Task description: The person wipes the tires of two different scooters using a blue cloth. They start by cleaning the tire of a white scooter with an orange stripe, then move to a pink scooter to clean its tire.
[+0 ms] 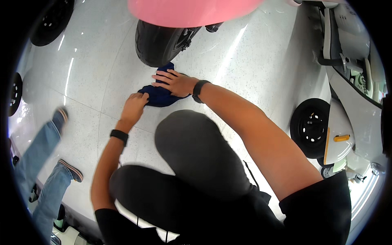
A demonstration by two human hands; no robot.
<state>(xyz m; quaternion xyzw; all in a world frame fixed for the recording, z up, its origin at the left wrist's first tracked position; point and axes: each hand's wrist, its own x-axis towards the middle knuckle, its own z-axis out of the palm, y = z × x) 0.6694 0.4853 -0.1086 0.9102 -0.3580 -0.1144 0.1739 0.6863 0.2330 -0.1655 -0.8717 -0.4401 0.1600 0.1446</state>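
Observation:
On the speckled pale floor [122, 61] lies a crumpled dark blue cloth [163, 98], just below the black tyre [156, 46] of a pink scooter. My left hand [134, 104] pinches the cloth's left edge between thumb and fingers. Spread flat on top of the cloth is my right hand [176, 82], fingers apart and pointing left. The upper end of the cloth reaches the bottom of the tyre; whether it passes beneath cannot be seen. Above the tyre curves the scooter's pink body panel [196, 13]. Both wrists wear black bands.
At the right stands a white scooter [352, 85] with a black wheel [310, 128]. Another black wheel [53, 21] is at the upper left, and part of one more [15, 93] at the left edge. A person in blue jeans [50, 190] and dark shoes is at the left.

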